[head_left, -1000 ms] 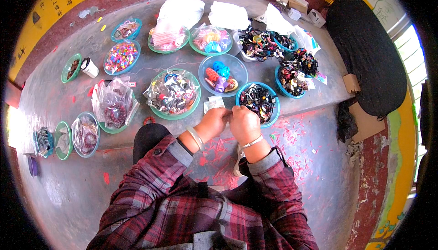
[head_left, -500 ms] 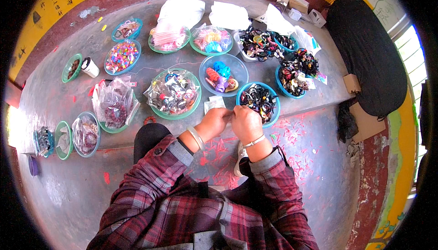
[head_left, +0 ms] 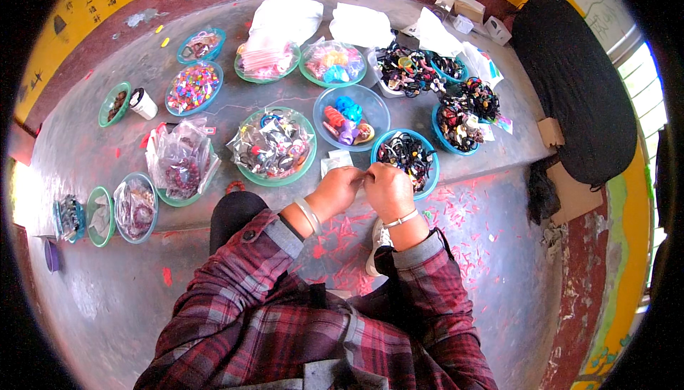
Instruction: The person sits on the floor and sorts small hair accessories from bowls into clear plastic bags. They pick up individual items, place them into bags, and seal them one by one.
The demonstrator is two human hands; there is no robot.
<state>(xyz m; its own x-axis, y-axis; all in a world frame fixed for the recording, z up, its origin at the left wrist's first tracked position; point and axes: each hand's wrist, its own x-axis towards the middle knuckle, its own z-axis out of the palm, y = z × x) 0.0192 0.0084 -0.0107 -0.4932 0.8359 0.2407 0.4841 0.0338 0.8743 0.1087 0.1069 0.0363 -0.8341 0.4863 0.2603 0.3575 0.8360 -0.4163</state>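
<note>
I have both hands together at the middle of the frame, just below the blue bowl of dark hair ties. The left hand and right hand are curled shut, fingertips meeting on something small that I cannot make out; it sits pinched between them, just below a small white packet.

To do this well, I judge I should keep the wrists close and low over the step edge, working with fingertips only, so the little piece stays over the counter and not over the red-flecked floor below.

Room is tight above: the green bowl of bagged items and the blue bowl of bright clips crowd the upper side. The freer space lies lower right, toward the floor.
</note>
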